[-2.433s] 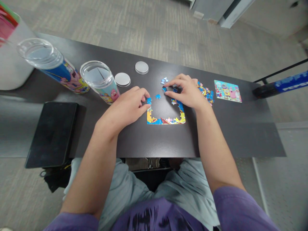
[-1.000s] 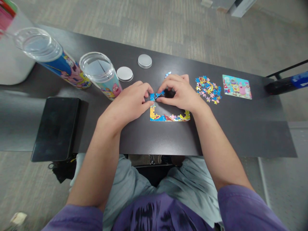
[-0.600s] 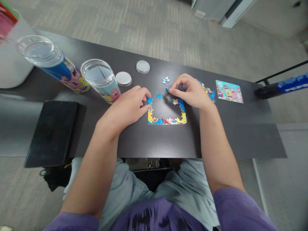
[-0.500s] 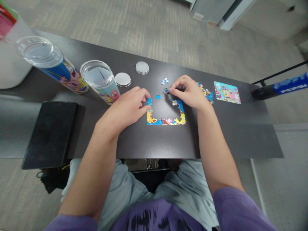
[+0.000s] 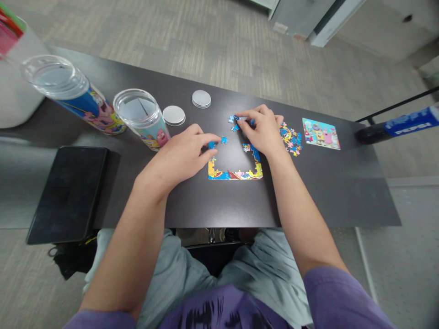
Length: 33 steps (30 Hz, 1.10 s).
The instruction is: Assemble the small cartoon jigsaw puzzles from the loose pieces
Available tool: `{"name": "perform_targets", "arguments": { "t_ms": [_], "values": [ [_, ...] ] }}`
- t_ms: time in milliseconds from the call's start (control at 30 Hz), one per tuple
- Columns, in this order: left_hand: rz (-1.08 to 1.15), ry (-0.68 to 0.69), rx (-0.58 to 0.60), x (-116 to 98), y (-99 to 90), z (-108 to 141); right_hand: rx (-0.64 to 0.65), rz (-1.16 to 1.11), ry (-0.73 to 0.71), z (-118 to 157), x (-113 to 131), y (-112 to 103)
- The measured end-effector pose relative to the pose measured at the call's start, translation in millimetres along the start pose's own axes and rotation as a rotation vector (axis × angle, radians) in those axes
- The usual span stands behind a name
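Note:
A partly built puzzle frame [image 5: 235, 175] lies on the dark table, its left, bottom and right sides joined. My left hand [image 5: 187, 153] rests at its left side, fingers apart, the index fingertip beside a loose blue piece [image 5: 224, 140]. Above the frame, my right hand [image 5: 262, 128] has its thumb and fingers close together at a few blue pieces [image 5: 234, 120]; whether it grips one is hidden. A pile of loose pieces [image 5: 291, 138] lies to the right of my right hand. Further right is a colourful picture card [image 5: 321, 133].
Two clear-topped picture cups [image 5: 142, 119] stand at the left, near two round metal lids [image 5: 174, 115]. A black tablet [image 5: 68, 194] lies at the front left. A blue Pepsi bottle [image 5: 399, 124] is at the right end, and a white container [image 5: 18, 87] at the far left.
My right hand has moved up and slightly left to the small group of blue pieces. My left index finger has stretched out towards the single blue piece.

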<state>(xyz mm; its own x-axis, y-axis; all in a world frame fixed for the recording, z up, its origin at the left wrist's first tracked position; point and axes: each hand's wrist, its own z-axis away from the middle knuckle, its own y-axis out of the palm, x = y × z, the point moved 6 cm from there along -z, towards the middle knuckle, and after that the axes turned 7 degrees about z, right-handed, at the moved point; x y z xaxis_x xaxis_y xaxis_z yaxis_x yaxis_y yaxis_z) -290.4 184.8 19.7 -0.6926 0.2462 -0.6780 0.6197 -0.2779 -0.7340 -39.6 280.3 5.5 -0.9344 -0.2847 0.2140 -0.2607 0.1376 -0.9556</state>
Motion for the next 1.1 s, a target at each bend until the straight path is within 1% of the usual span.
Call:
{"name": "perform_targets", "arguments": {
  "t_ms": [200, 333, 500, 600, 667, 767, 833, 933, 1000, 1100],
  "values": [
    [-0.254, -0.111, 0.059, -25, 8.4, 1, 0.017, 0.070, 0.004, -2, -3, -3],
    [-0.312, -0.159, 0.045, -34, 8.9, 2, 0.019, 0.088, 0.019, -1, -2, -5],
    [-0.324, -0.194, 0.002, -32, 8.1, 3, 0.056, 0.129, -0.023, 1, 3, -6],
    [-0.297, -0.228, -0.030, -25, 8.7, 2, 0.065, 0.137, -0.033, 1, 3, -6],
    [-0.248, -0.207, -0.064, -18, 8.5, 2, 0.056, 0.111, -0.027, 0, 1, -7],
    [-0.122, -0.112, -0.097, -7, 7.1, 1, 0.044, 0.046, -0.022, -2, -6, -7],
    [-0.056, -0.057, -0.095, 0, 5.5, 1, 0.034, 0.001, -0.017, -4, -11, -6],
    [-0.019, -0.032, -0.079, 5, 2.9, 2, 0.014, -0.114, 0.003, -8, -16, -7],
    [-0.008, -0.033, -0.067, 6, 1.8, 2, 0.026, -0.272, -0.009, -9, -11, -6],
    [0.004, -0.037, -0.050, 4, 1.3, 2, 0.117, -0.532, -0.109, -4, 11, -6]
  ]
}}
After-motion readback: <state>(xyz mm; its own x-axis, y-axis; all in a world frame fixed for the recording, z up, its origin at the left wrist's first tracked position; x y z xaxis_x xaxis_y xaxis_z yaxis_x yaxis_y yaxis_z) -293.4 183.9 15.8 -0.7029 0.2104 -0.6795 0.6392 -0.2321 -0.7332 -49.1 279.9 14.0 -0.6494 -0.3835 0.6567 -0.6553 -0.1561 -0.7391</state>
